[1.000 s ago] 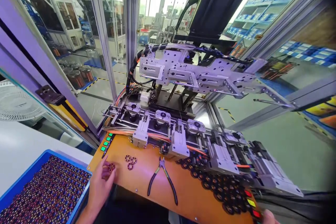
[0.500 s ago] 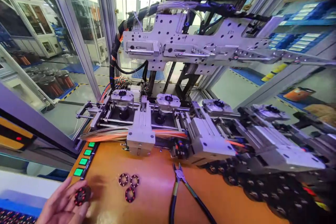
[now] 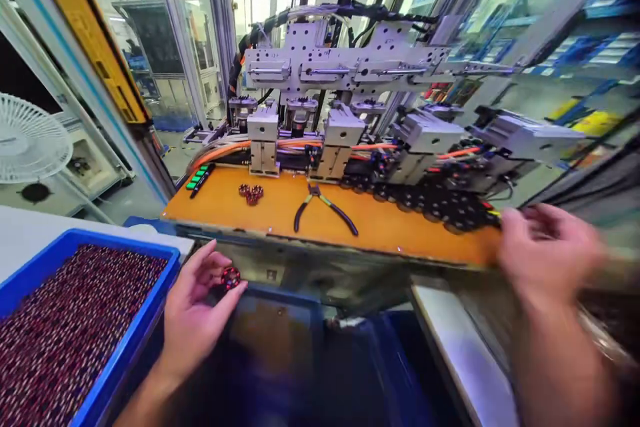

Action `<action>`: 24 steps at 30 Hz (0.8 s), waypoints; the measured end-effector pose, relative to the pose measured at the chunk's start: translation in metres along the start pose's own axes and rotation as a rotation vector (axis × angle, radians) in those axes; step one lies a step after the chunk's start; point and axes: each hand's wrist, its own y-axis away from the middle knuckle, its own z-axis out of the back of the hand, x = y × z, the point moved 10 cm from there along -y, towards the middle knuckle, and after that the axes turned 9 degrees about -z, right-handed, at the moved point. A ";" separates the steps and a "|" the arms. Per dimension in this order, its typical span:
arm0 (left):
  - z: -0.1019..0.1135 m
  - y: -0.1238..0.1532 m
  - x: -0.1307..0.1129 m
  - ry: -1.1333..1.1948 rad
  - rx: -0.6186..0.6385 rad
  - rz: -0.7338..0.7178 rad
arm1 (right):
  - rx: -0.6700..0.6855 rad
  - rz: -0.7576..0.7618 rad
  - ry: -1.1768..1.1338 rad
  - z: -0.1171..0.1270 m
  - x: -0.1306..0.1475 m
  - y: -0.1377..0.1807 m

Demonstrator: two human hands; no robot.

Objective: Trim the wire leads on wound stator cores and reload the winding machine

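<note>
My left hand [image 3: 197, 300] grips a small dark ring-shaped stator core [image 3: 231, 277] with red spots between thumb and fingers, in front of the orange bench top [image 3: 225, 208]. At the far right, my right hand [image 3: 547, 243] is blurred, its fingers curled in. A dark reddish patch shows among those fingers, too smeared to name. Close by lies a pile of black round parts [image 3: 440, 203]. On the bench top rest three similar stator cores [image 3: 253, 195] and a pair of cutting pliers [image 3: 320, 203] with spread dark handles.
A blue bin [image 3: 131, 312] full of small dark-red parts stands at the left. Behind the bench top runs a machine with several grey metal blocks [image 3: 343, 130] and orange cables. Green square buttons [image 3: 197, 178] sit at its left end. A white fan [image 3: 33, 137] is farther left.
The view has swung downward and back, bringing in the blue bin and my right hand. My left hand still holds the stator core, now in front of the bench edge.
</note>
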 end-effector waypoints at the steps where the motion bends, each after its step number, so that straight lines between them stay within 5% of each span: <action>1: 0.002 0.013 -0.009 -0.010 0.014 -0.015 | 0.037 0.041 -0.031 -0.001 0.022 0.024; 4: 0.012 0.051 -0.038 -0.006 0.037 -0.072 | 0.384 0.290 -0.166 -0.021 0.114 0.119; 6: 0.019 0.077 -0.057 0.014 0.051 -0.099 | 0.631 0.688 -0.276 -0.016 0.186 0.202; 8: 0.025 0.103 -0.071 0.042 0.085 -0.109 | 0.779 0.943 -0.337 0.000 0.224 0.264; 15: 0.047 0.171 -0.071 0.353 0.168 0.061 | 1.094 1.061 -0.391 0.005 0.233 0.341; 19: 0.052 0.190 -0.044 0.544 0.069 0.282 | 1.146 0.941 -0.403 0.010 0.238 0.352; 24: 0.052 0.188 -0.041 0.614 0.044 0.298 | 1.281 0.726 -0.393 0.009 0.242 0.353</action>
